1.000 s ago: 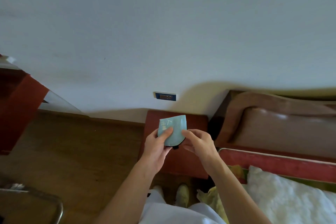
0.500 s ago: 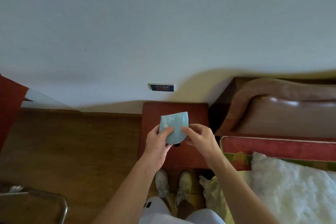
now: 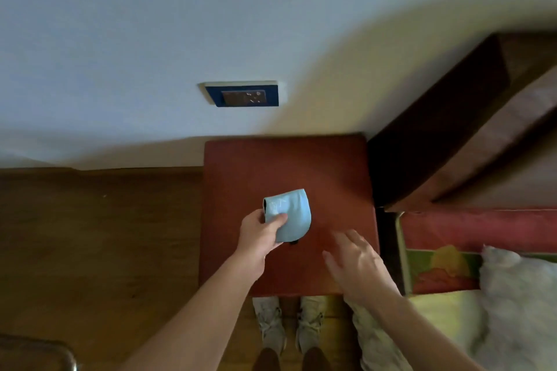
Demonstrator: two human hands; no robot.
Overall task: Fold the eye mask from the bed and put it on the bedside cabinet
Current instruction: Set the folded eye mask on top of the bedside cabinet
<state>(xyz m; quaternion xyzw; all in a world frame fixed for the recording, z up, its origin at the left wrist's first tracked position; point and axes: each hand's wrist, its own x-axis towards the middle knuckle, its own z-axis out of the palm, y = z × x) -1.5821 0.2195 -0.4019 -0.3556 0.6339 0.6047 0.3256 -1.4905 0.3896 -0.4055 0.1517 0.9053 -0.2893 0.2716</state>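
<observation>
The light blue eye mask (image 3: 294,212) is folded in half, with a bit of black strap showing under its lower edge. My left hand (image 3: 259,232) pinches its left side, thumb on top, and holds it low over the middle of the red-brown bedside cabinet (image 3: 238,166). Whether the mask touches the cabinet top I cannot tell. My right hand (image 3: 357,265) hovers apart from the mask, to its lower right, fingers spread and holding nothing, over the cabinet's front right part.
The bed (image 3: 452,226) with a white fluffy blanket (image 3: 518,295) lies right of the cabinet, under a padded brown headboard (image 3: 482,135). A wall socket (image 3: 242,95) sits above the cabinet. Wooden floor (image 3: 99,235) stretches to the left. My shoes (image 3: 286,325) stand at the cabinet's front.
My right hand has let go of the mask and drawn back to the right. My left hand alone has lowered the folded mask toward the cabinet top. The view has tilted further down.
</observation>
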